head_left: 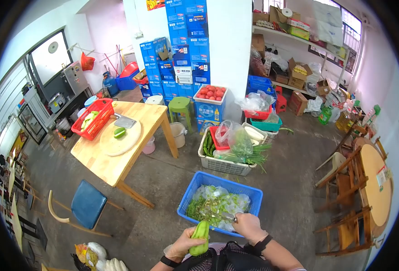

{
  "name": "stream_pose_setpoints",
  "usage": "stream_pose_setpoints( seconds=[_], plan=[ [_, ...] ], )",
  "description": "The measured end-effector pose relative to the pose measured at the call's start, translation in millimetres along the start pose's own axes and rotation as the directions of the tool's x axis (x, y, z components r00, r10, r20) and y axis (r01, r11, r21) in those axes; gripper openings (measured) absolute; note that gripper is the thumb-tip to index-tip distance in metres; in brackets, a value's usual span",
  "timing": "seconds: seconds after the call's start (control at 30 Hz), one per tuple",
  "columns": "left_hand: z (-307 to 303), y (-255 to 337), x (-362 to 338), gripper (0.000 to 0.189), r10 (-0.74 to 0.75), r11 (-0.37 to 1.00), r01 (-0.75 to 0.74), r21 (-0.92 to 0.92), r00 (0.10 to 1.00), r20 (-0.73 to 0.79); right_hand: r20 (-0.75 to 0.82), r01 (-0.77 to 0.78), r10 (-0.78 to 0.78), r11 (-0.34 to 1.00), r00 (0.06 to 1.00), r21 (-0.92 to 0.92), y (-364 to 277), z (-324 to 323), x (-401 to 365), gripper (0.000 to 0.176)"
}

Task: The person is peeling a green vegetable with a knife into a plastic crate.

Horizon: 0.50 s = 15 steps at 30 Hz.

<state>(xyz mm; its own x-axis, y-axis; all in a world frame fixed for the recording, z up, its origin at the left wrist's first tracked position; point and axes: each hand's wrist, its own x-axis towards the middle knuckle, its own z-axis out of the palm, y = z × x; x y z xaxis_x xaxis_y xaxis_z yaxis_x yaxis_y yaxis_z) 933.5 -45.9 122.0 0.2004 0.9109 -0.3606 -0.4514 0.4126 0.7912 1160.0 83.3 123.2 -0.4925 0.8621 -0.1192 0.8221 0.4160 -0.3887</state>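
My left hand (180,245) is closed round a pale green, long gourd-like vegetable (200,237), held upright near my body. In my right hand (250,227) is a slim metal peeler (225,216), its front end pointing left over the blue basket; its exact shape is hard to make out. The peeler and the vegetable are apart. Both hands seem to wear thin clear gloves. Below them on the floor, the blue basket (256,197) holds clear plastic and green scraps (226,202).
A wooden table (138,113) at left bears a red basket (105,118) of pale vegetables, a round board (129,143), a cleaver (125,121) and a green vegetable piece (119,133). Ahead stand a grey crate (226,167) of vegetables and tomatoes (210,93). A blue chair (89,203) stands left.
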Motion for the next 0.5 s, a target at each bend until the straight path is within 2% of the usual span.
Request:
stream_pose_setpoints(
  seconds=[0.07, 0.13, 0.17, 0.23, 0.27, 0.33, 0.4, 0.47, 0.5],
  plan=[
    [0, -3, 0, 0.033, 0.018, 1.000, -0.018, 0.009, 1.000, -0.014, -0.003, -0.015, 0.015, 0.999, 1.000, 0.033, -7, -7, -9, 0.020],
    [1, -4, 4, 0.033, 0.052, 0.998, -0.051, 0.023, 0.998, -0.021, -0.103, 0.127, -0.113, 0.981, 0.988, 0.145, -22, -12, -12, 0.019],
    [1, -6, 5, 0.033, 0.051, 0.998, -0.051, 0.026, 0.998, -0.022, -0.104, 0.127, -0.113, 0.981, 0.988, 0.147, -32, -15, -14, 0.019],
    [3, -12, 7, 0.032, 0.145, 0.987, -0.137, 0.086, 0.986, -0.087, -0.054, 0.166, -0.157, 0.955, 0.986, 0.245, -48, -20, -18, 0.018],
    [4, -12, 8, 0.032, 0.143, 0.987, -0.135, 0.090, 0.986, -0.084, -0.052, 0.155, -0.147, 0.956, 0.988, 0.248, -50, -16, -18, 0.018],
    [8, -10, 7, 0.031, 0.241, 0.953, -0.208, 0.219, 0.961, -0.133, -0.080, 0.118, -0.105, 0.973, 0.991, 0.196, -35, -1, -11, 0.018],
    [10, -9, 5, 0.032, 0.258, 0.956, -0.232, 0.182, 0.957, -0.135, -0.104, 0.089, -0.074, 0.986, 0.992, 0.142, -15, 9, -4, 0.018],
    [7, -6, 6, 0.034, 0.276, 0.955, -0.256, 0.148, 0.951, -0.138, -0.066, -0.030, 0.035, 0.996, 0.997, 0.079, 0, 11, 1, 0.019],
    [6, -6, 7, 0.033, 0.286, 0.953, -0.268, 0.139, 0.949, -0.132, -0.060, -0.026, 0.030, 0.997, 0.998, 0.076, -3, 8, 0, 0.019]
  ],
)
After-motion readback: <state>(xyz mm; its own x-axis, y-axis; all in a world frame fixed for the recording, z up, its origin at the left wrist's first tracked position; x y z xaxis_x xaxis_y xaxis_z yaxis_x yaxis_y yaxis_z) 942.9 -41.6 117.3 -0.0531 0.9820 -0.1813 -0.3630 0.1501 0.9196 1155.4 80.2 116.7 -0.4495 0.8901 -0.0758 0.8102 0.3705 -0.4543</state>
